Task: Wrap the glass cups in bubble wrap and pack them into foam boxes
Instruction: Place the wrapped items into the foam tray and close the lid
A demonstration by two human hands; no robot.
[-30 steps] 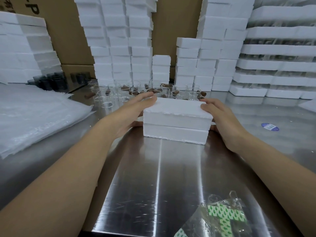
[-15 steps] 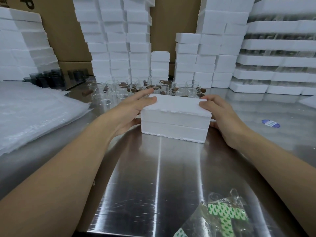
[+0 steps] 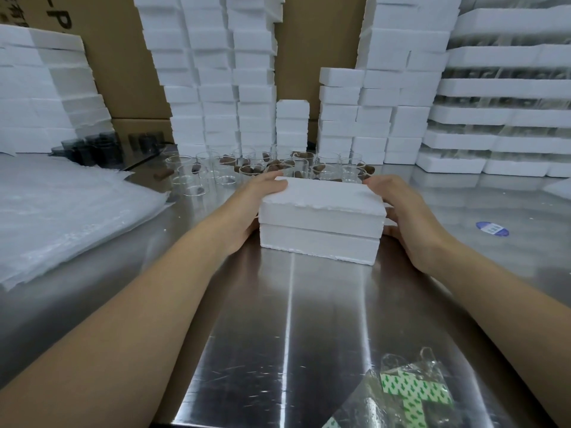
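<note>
A closed white foam box (image 3: 321, 223), lid on its lower half, stands on the steel table (image 3: 309, 335) in the middle. My left hand (image 3: 247, 208) grips its left end, fingers over the top edge and thumb low on the side. At the box's right end my right hand (image 3: 401, 214) holds it the same way, fingers curled over the top corner. Several clear glass cups (image 3: 216, 174) stand just behind the box. A stack of bubble wrap sheets (image 3: 61, 211) lies at the left.
Tall stacks of white foam boxes (image 3: 216, 72) line the back, with foam trays (image 3: 506, 88) at the right. Dark glass cups (image 3: 92, 149) stand at the back left. A plastic bag with green-white stickers (image 3: 411, 393) lies at the front right, a blue label (image 3: 492, 228) further right.
Both hands keep hold of the foam box and hardly move. The fingers of the left hand have settled closer onto the lid's left corner.
</note>
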